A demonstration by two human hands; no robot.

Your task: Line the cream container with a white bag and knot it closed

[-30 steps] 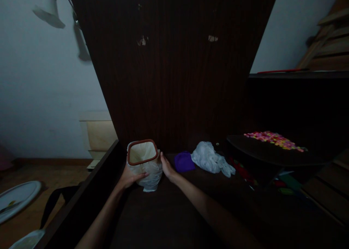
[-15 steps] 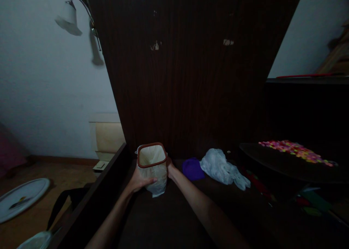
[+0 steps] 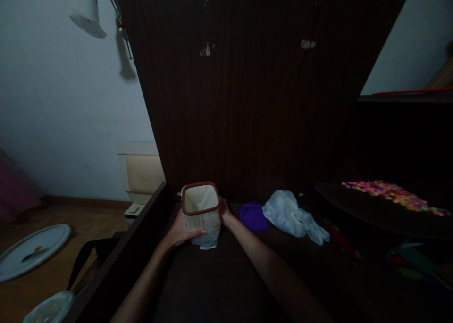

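A small bin [image 3: 202, 224] with a brown rim and a pale bag lining it stands upright on the dark surface, close to the dark wooden panel. My left hand [image 3: 182, 231] grips its left side, the thumb lying across the front. On the bin's right side is my right hand [image 3: 224, 211], its fingers partly hidden behind the bin. To the right lie a purple cloth [image 3: 253, 216] and a crumpled translucent plastic bag [image 3: 288, 213].
A dark raised edge [image 3: 123, 252] runs along the left. Farther right, a dark shelf [image 3: 371, 214] carries many small colourful pieces [image 3: 396, 195]. On the floor at the left is a white round lid [image 3: 35, 251]. A lamp [image 3: 88, 14] hangs on the wall.
The view has shifted slightly, so the bin, both hands and the things around them appear a little farther right. Both hands still hold the bin.
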